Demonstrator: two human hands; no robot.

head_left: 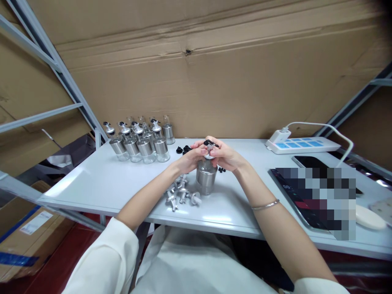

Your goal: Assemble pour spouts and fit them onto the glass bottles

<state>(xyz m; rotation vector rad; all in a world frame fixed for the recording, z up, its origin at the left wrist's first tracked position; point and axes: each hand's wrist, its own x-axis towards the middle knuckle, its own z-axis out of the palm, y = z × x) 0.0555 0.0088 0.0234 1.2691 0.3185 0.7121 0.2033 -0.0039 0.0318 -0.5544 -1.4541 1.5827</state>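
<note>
In front of me a glass bottle with a steel band (206, 179) stands upright on the table. A silver pour spout with a black flip cap (210, 143) sits at its neck. My left hand (192, 158) and my right hand (226, 154) both close around this spout, thumbs toward each other. Left of the bottle lies a loose pile of silver pour spouts (183, 192). Small black caps (183, 150) lie behind my left hand, and tiny black pieces (221, 169) sit beside my right wrist. How far the spout is seated is hidden by my fingers.
A group of similar bottles (145, 149) stands at the back left, the front ones with spouts. At the right are a white power strip (303, 145) with a cable, a dark phone (312, 163) and a partly blurred tablet (288, 192). Cardboard (196, 90) rises behind the table.
</note>
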